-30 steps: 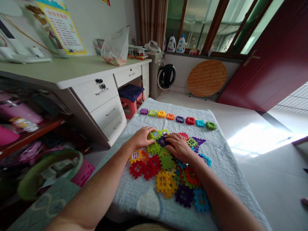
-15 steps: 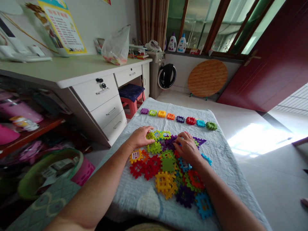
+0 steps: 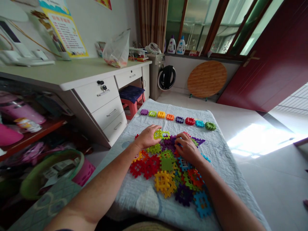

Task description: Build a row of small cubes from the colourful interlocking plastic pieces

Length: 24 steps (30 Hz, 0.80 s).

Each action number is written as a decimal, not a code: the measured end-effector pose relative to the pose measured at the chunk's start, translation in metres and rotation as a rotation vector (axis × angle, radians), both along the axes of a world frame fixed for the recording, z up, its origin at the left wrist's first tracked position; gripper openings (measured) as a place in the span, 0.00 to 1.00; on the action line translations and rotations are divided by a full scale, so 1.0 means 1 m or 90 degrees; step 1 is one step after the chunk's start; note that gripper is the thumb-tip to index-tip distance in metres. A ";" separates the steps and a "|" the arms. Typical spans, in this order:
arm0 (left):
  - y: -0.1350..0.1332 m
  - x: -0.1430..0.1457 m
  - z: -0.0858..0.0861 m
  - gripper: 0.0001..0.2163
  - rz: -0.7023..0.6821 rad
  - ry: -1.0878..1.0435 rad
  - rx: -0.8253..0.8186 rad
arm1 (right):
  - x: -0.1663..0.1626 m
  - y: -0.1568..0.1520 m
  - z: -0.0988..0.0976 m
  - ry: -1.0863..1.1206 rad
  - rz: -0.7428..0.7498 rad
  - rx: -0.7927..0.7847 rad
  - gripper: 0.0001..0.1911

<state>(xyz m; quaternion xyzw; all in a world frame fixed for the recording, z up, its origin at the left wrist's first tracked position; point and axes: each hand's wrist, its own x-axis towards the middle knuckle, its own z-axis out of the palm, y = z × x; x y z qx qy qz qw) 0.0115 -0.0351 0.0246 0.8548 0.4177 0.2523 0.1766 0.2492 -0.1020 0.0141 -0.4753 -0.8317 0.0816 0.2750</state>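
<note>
A pile of colourful toothed plastic building pieces lies on the cloth-covered table. My left hand (image 3: 148, 137) is at the pile's far left side, its thumb and fingers closed on a yellow-green building piece (image 3: 158, 134). Just right of that piece lies a lime frame-shaped piece (image 3: 166, 135). My right hand (image 3: 187, 146) rests on the far right of the pile with bent fingers; its fingertips are by purple pieces (image 3: 170, 141), and what they grip is hidden. Nearer to me are red pieces (image 3: 152, 164), a green piece (image 3: 167, 164) and yellow pieces (image 3: 162, 181).
Beyond the pile, several pieces stand in a spaced row, from a purple one (image 3: 144, 112) to a green one (image 3: 210, 126). The pale cloth (image 3: 231, 179) covers the table. A desk (image 3: 79, 72) stands to the left, with a pink stool (image 3: 132, 99); a red door (image 3: 255, 61) is at right.
My left hand has shifted right over the lime pieces, now closed on the yellow-green one. A red piece shows at its left. My right hand has barely moved.
</note>
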 end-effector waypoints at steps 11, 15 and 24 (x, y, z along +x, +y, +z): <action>0.001 0.001 -0.009 0.24 0.086 0.094 0.012 | -0.001 -0.002 0.005 0.009 0.008 -0.006 0.06; 0.002 0.000 -0.011 0.25 0.103 0.091 0.005 | -0.001 -0.002 0.003 0.008 0.004 -0.010 0.06; 0.006 -0.008 -0.012 0.26 0.140 0.036 0.012 | -0.001 -0.002 0.001 0.005 -0.002 -0.005 0.06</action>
